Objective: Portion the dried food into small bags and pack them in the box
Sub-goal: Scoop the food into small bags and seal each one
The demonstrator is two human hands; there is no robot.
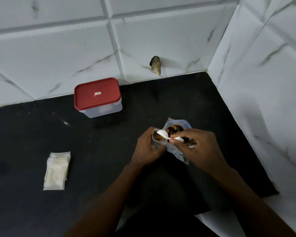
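At the left of the black countertop (32,134) lies a loose stack of empty small bags (57,170), well apart from the hands. Behind it, against the tiled wall (58,53), stands the clear box (102,111) with its red lid (97,96) on. Right of centre, the left hand (148,148) curls round a small bag (156,140), holding its mouth open with a few pieces inside. A white plastic spoon (162,134) rests its bowl at that mouth. The right hand (199,148) pinches the spoon's handle, just in front of the open pouch (175,152) of dried food (175,129).
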